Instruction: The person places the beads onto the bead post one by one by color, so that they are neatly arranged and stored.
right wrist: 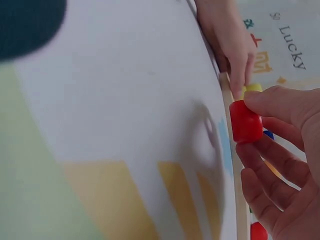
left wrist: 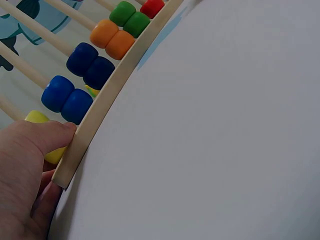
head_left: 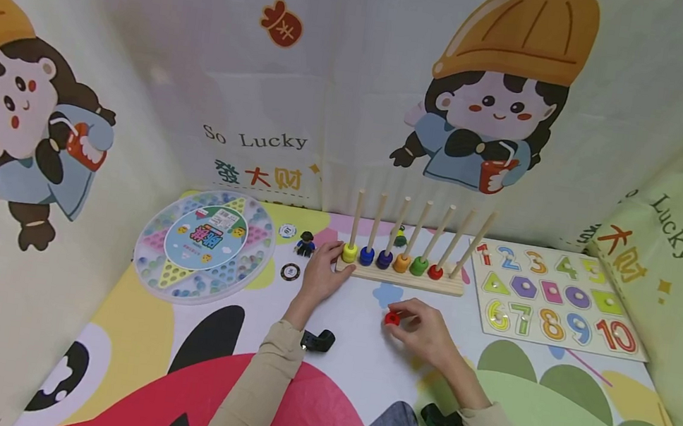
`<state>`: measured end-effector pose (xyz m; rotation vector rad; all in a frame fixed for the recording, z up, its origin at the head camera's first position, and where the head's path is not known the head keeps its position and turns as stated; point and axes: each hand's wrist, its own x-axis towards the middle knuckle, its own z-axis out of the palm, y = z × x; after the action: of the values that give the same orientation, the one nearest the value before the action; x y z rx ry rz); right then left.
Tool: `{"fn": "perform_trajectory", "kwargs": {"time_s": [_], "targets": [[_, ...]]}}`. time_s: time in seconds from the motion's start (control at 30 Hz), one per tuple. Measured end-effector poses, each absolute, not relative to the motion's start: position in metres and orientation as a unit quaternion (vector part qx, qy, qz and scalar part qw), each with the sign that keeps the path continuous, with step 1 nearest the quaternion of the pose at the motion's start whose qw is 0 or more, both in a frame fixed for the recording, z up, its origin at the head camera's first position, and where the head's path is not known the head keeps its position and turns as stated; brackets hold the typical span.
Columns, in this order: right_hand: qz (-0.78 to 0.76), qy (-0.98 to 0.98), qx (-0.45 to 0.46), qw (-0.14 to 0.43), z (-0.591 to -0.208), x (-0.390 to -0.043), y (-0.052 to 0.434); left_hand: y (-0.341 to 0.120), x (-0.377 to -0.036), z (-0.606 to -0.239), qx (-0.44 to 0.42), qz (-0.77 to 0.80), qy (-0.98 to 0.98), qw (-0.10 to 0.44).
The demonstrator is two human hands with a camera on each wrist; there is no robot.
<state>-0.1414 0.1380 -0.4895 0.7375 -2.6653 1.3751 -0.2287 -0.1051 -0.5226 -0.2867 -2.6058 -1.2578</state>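
Note:
A wooden rack [head_left: 410, 281] with several upright rods stands at the back of the mat; its rods carry yellow [head_left: 350, 252], blue, dark blue, orange, green and red [head_left: 435, 272] beads. My left hand [head_left: 335, 263] pinches the rack's left end, next to the yellow bead. In the left wrist view the thumb [left wrist: 50, 137] lies against the rack's base [left wrist: 115, 85] beside that bead [left wrist: 36, 117]. My right hand [head_left: 408, 318] pinches a loose red bead [head_left: 392, 318] just above the mat, in front of the rack. The right wrist view shows this bead [right wrist: 246, 122] between the fingertips [right wrist: 280, 102].
A round marble-game box [head_left: 206, 246] lies at the left and a number puzzle board [head_left: 558, 296] at the right. A small toy figure [head_left: 306, 243] and two round chips [head_left: 290, 271] sit near the left hand. Printed fabric walls close in three sides.

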Motion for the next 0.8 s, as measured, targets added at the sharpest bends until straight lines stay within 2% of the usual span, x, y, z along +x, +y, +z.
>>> {"fn": "perform_trajectory", "kwargs": {"time_s": [0.8], "targets": [[0.433,-0.865,0.240,0.078,-0.468,-0.157,0.170,-0.106,-0.229,-0.524,-0.106,-0.441,-0.882,0.126]]}}
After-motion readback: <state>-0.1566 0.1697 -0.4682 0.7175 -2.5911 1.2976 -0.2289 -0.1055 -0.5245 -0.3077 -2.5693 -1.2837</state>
